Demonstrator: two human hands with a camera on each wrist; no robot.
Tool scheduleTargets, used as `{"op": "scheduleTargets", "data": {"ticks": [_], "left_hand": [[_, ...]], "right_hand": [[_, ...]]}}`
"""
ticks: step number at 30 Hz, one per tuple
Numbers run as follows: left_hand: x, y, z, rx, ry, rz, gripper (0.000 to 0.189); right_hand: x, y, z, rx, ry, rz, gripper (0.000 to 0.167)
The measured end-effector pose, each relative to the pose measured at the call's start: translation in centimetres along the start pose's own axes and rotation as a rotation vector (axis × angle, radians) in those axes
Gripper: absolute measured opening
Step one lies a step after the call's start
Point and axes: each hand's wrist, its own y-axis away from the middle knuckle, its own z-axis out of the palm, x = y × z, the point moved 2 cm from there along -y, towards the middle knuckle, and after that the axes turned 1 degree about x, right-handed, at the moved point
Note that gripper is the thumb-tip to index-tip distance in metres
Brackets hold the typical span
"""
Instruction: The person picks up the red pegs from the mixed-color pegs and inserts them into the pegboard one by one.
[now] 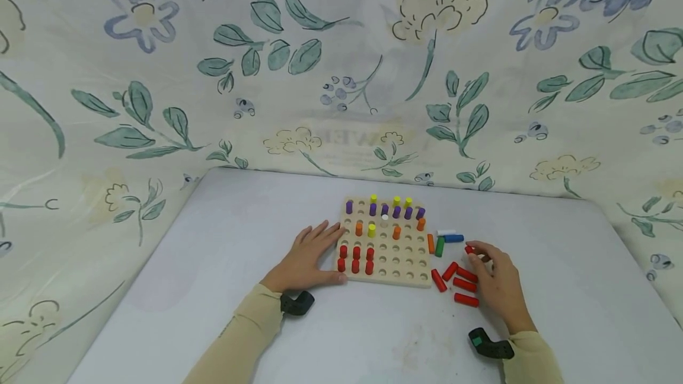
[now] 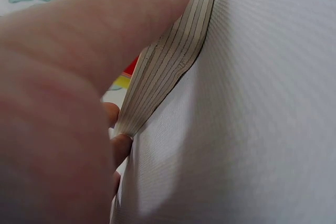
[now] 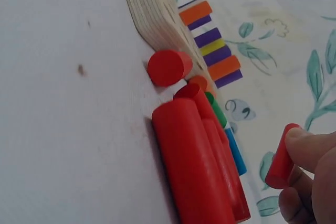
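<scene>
A wooden pegboard [image 1: 408,280] with rows of holes lies flat on the table. Purple and yellow pegs stand along its far rows, a few orange ones lower down, and two rows of red pegs [image 1: 356,266] at its near left. My left hand [image 1: 309,256] rests with spread fingers against the board's left edge, thumb at the near corner. To the right of the board, my right hand [image 1: 498,277] pinches a red peg [image 3: 282,156] between thumb and fingers, raised off the table in the right wrist view. Several loose red pegs [image 1: 466,300] lie beside that hand.
Beyond the loose red pegs lie a green peg [image 1: 440,246], a blue peg [image 1: 454,238], a white peg [image 1: 446,232] and an orange peg [image 1: 430,243], close to the board's right edge. A flower-patterned curtain [image 1: 363,76] hangs behind the white table [image 1: 240,206].
</scene>
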Motion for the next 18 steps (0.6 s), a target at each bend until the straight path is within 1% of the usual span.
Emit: {"op": "scheduleTargets", "data": {"ticks": [3,11,18], "left_hand": [[0.0,0.0,0.1,-0.002,0.0,-0.001,0.101],[0.1,0.0,-0.1,-0.008,0.002,-0.004,0.101],[0.3,0.0,-0.2,-0.011,0.002,-0.005,0.101]], "right_hand": [[-0.3,0.0,0.1,0.01,-0.006,-0.014,0.032],[-1.7,0.0,0.4,-0.018,-0.035,-0.003,0.033],[-2.7,0.0,0.5,-0.046,-0.052,-0.02,0.033]]}}
